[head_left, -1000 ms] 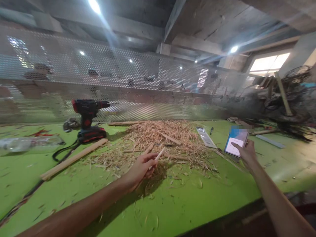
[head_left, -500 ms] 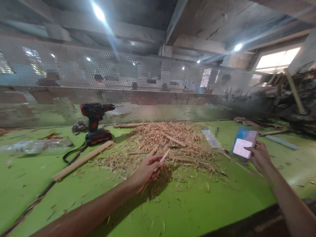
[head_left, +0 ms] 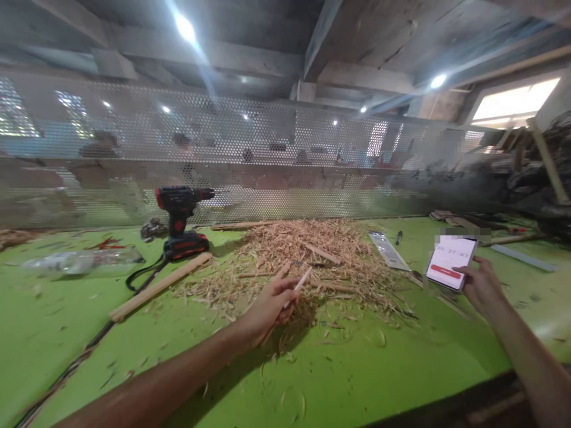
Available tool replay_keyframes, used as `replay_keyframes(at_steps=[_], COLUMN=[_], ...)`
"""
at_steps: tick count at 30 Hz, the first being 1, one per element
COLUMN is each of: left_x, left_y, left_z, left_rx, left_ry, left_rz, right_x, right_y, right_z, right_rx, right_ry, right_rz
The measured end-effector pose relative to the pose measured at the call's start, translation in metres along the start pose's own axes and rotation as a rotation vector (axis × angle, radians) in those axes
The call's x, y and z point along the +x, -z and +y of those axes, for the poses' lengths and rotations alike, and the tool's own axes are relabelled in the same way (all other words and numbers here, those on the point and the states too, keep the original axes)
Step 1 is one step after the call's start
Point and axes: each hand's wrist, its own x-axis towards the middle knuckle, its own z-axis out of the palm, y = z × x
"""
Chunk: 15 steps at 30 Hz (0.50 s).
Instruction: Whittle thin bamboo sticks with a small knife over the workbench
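Note:
My left hand (head_left: 275, 306) is closed around a slim pale stick (head_left: 304, 277), its tip pointing up and to the right. The hand is over the near edge of a heap of wood shavings (head_left: 307, 238). At the right, my right hand (head_left: 484, 285) grips a phone (head_left: 451, 261) by its right edge, and its thumb lies at the screen. The screen is white, with blurred digits and a red bar near the bottom. Whether the phone also rests on the table, I cannot tell.
A cordless drill (head_left: 179, 220) stands behind a flat wooden strip (head_left: 160, 288) on the green table (head_left: 357, 374). A clear plastic bottle (head_left: 84, 261) lies far left. Behind runs a perforated metal screen (head_left: 267, 142). A printed strip (head_left: 388, 249) and a grey bar (head_left: 524, 257) lie right.
The phone's screen has gone from a white panel on blue to a white page with digits and a red bar. The whole view has shifted slightly; my left hand keeps the stick.

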Motion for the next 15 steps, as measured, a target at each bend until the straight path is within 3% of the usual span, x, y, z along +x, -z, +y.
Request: replay_keyframes(at_steps=[9, 15], left_x=[0.001, 0.005], left_y=[0.001, 0.005], left_z=[-0.005, -0.014], left_rx=[0.034, 0.075], left_ry=[-0.016, -0.055], left_rz=[0.014, 0.011], right_x=[-0.018, -0.022], right_y=[-0.012, -0.013], right_z=[-0.013, -0.014], right_rx=[0.040, 0.044], right_ry=[-0.039, -0.020], right_rz=[0.076, 0.008])
